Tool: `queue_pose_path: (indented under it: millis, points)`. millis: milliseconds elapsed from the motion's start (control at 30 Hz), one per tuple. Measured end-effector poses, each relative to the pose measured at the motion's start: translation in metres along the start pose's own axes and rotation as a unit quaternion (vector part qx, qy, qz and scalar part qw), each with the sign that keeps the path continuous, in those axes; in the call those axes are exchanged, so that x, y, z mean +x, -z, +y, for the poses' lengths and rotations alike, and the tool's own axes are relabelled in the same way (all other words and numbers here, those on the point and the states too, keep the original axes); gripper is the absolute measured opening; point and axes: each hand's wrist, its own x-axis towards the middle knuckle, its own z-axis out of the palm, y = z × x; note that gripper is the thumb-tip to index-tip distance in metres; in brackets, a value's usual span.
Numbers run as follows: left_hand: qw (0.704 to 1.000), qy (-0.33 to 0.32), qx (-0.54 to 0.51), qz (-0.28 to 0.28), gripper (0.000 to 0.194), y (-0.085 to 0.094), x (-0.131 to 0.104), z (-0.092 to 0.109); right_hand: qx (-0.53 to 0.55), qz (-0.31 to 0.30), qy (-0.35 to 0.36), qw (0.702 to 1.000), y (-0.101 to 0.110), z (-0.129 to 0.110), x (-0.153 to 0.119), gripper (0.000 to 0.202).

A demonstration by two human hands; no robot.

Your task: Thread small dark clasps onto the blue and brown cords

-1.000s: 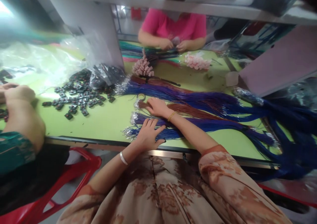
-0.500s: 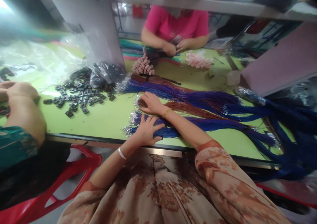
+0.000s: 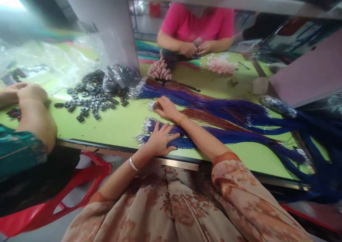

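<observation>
Fingers spread, my left hand (image 3: 161, 139) lies flat on a bundle of blue and purple wires (image 3: 211, 135) near the table's front edge. My right hand (image 3: 167, 109) is just above and beyond it, its fingers curled round the silvery end of the brown wires (image 3: 197, 116). Silvery tips of the blue bundle (image 3: 141, 138) stick out left of my left hand. Another purple and blue bundle (image 3: 192, 101) lies behind my right hand.
Small black connectors (image 3: 91, 99) are heaped at left beside a plastic bag (image 3: 120, 78). Pink connectors (image 3: 159, 71) lie beyond the wires. A person in pink (image 3: 197, 24) works opposite; another person's arm (image 3: 34, 110) rests at left. A pillar (image 3: 104, 28) stands behind.
The table and its contents have shifted slightly right in the view. My right hand's fingers have drawn a little closer together at the brown wires' ends. My left hand stays spread on the blue bundle.
</observation>
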Motion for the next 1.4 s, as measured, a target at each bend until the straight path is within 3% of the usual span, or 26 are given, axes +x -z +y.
queue_pose_path:
  millis: [167, 300, 433, 533, 700, 900, 1033, 1167, 1267, 1400]
  points:
    - [0.997, 0.026, 0.068, 0.031, 0.045, -0.009, -0.024, 0.028, -0.038, 0.005, -0.050, 0.998, 0.010, -0.003, 0.004, 0.046]
    - [0.992, 0.066, 0.077, 0.068, 0.040, -0.023, -0.046, 0.041, 0.019, 0.025, 0.022, 0.999, 0.036, -0.012, -0.020, 0.040]
    - [0.992, 0.063, 0.069, 0.083, 0.038, -0.026, -0.051, 0.040, 0.085, -0.093, 0.113, 0.986, 0.054, -0.014, -0.059, 0.038]
    - [0.992, 0.077, 0.054, 0.086, 0.032, -0.019, -0.048, 0.037, 0.048, -0.147, 0.105, 0.982, 0.052, -0.007, -0.077, 0.036]
    - [0.990, 0.092, 0.027, 0.106, 0.026, -0.015, -0.044, 0.029, 0.031, -0.102, 0.033, 0.994, 0.038, 0.009, -0.076, 0.027]
    - [0.994, 0.079, 0.029, 0.072, 0.016, -0.011, -0.039, 0.020, 0.046, -0.061, 0.005, 0.997, 0.035, 0.014, -0.071, 0.024]
    - [0.990, 0.102, 0.017, 0.095, 0.022, -0.005, -0.040, 0.012, 0.105, 0.002, -0.010, 0.994, 0.053, 0.014, -0.081, 0.019]
    - [0.995, 0.072, 0.019, 0.066, 0.017, -0.006, -0.043, 0.005, 0.150, 0.053, -0.069, 0.985, 0.084, 0.016, -0.110, 0.023]
    - [0.995, 0.046, 0.043, 0.077, 0.015, -0.008, -0.044, 0.002, 0.147, 0.001, -0.066, 0.987, 0.097, 0.008, -0.143, 0.024]
    - [0.990, 0.034, 0.067, 0.117, 0.019, -0.007, -0.046, 0.000, 0.030, -0.103, -0.028, 0.994, 0.088, -0.018, -0.187, 0.026]
